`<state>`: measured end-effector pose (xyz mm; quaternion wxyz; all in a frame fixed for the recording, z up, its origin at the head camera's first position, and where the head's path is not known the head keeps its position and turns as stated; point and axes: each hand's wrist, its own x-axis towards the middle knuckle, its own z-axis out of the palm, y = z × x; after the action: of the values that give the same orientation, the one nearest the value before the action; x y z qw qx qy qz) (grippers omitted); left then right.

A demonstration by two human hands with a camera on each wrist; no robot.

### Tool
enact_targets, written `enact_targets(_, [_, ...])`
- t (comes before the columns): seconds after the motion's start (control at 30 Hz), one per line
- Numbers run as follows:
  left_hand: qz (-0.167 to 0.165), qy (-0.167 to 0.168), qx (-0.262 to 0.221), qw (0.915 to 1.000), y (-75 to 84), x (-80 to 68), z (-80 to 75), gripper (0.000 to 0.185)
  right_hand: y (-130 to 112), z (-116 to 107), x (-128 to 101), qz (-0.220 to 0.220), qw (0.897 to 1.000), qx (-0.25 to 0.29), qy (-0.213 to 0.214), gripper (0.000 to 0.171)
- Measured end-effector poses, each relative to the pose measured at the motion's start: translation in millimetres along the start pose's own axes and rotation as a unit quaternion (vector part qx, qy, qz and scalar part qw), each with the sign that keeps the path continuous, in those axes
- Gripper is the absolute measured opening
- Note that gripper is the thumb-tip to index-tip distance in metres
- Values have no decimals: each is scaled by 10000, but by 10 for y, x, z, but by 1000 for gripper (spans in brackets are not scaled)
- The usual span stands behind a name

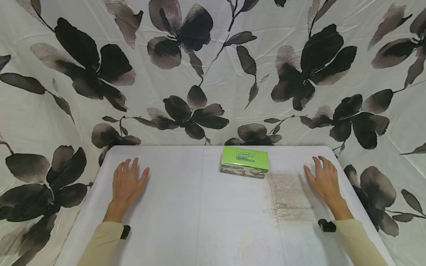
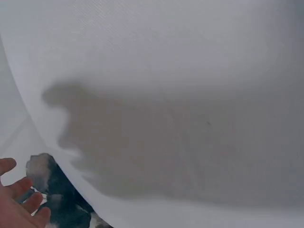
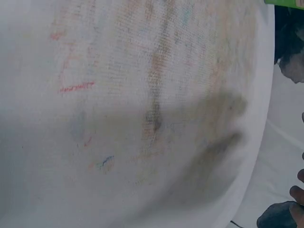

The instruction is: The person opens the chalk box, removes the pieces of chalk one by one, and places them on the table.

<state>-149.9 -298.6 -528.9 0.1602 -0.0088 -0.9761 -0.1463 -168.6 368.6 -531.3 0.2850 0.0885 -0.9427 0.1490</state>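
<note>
A small green box (image 1: 244,167) with printed text lies near the far edge of the white table (image 1: 199,221), right of centre. My left hand (image 1: 127,181) rests flat on the table at the left, fingers straight, holding nothing. My right hand (image 1: 323,179) rests flat near the right edge, fingers straight, to the right of the box and apart from it. In the left wrist view only the fingertips (image 2: 16,204) show at the lower left. A corner of the green box (image 3: 285,2) peeks in at the top of the right wrist view.
A stained, smudged patch (image 1: 289,195) with coloured marks (image 3: 76,87) covers the tabletop between the box and my right hand. A white cloth with dark flower prints (image 1: 199,74) hangs behind and around the table.
</note>
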Motion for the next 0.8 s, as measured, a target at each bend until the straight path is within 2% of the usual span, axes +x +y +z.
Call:
enact_targets(0.13, [-213,-105,-92,9997,123,39,-15,62,-60,19,30,76,9999,81,122,42])
enact_targets(0.27, [-272,-100,-225,9993,242,64,-14,60,-133,38,79,194,9994,212,189,37])
enact_targets(0.43, [-332,-53,-365,9988,384,89,11,58,-221,61,130,128,9989,310,325,33])
enact_targets(0.8, [-236,26,-742,9970,612,155,166,58,-404,101,241,177,9977,571,314,31])
